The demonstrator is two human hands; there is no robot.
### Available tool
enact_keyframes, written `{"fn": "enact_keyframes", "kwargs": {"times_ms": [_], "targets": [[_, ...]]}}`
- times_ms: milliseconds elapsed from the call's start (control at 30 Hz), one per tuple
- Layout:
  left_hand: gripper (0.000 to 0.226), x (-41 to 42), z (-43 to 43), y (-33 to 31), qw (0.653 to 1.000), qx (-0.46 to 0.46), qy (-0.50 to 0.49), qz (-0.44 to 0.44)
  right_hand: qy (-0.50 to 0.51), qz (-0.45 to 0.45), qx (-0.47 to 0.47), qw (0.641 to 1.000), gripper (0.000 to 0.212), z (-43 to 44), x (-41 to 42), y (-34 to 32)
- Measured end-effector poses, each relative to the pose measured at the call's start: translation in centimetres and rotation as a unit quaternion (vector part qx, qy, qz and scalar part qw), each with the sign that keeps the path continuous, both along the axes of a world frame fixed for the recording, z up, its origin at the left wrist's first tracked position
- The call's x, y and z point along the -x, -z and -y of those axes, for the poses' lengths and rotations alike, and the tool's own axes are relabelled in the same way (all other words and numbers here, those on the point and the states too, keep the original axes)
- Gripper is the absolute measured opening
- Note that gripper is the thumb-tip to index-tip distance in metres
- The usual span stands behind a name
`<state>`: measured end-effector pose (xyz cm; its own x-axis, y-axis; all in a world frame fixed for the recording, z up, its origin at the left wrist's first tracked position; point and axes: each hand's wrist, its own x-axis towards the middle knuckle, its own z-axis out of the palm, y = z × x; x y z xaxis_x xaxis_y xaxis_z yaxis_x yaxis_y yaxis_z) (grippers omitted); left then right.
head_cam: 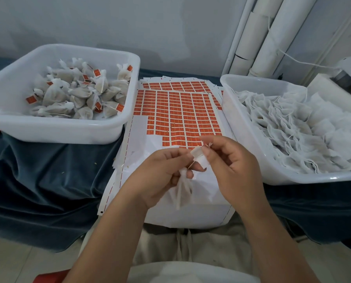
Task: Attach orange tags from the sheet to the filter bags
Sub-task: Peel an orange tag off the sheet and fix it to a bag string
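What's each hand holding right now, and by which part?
Left hand grips a filter bag by its gathered neck, body hanging below. Right hand pinches a tag, white side up, by one edge.

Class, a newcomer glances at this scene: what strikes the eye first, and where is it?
The orange tag sheet at the centre stands out first. The left tub holds tagged bags; the right tub holds untagged bags. In front, the left hand holds a bag while the right hand pinches a tag.

No legible txt; orange tags (176,111) on sheet (139,127) carry tiny white marks, too small to read.
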<state>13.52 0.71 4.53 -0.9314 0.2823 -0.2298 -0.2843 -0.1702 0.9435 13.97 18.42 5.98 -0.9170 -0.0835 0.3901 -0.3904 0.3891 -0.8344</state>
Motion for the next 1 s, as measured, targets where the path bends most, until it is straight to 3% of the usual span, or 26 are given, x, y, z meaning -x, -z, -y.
{"fn": "enact_keyframes", "kwargs": {"times_ms": [333, 700, 1000], "targets": [[0.033, 0.0, 0.1, 0.0, 0.994, -0.077, 0.068, 0.042, -0.035, -0.03, -0.003, 0.999, 0.029, -0.4, -0.1, 0.0], [0.027, 0.0, 0.0, -0.2, 0.998, -0.014, 0.06, 0.0, -0.087, 0.107, 0.093, 0.986, 0.021, -0.5, 0.0, -0.8], [0.028, 0.1, 0.2, -0.1, 0.999, -0.007, 0.04, -0.011, -0.103, 0.112, 0.089, 0.984, 0.017, -0.4, 0.1, -1.1]]}}
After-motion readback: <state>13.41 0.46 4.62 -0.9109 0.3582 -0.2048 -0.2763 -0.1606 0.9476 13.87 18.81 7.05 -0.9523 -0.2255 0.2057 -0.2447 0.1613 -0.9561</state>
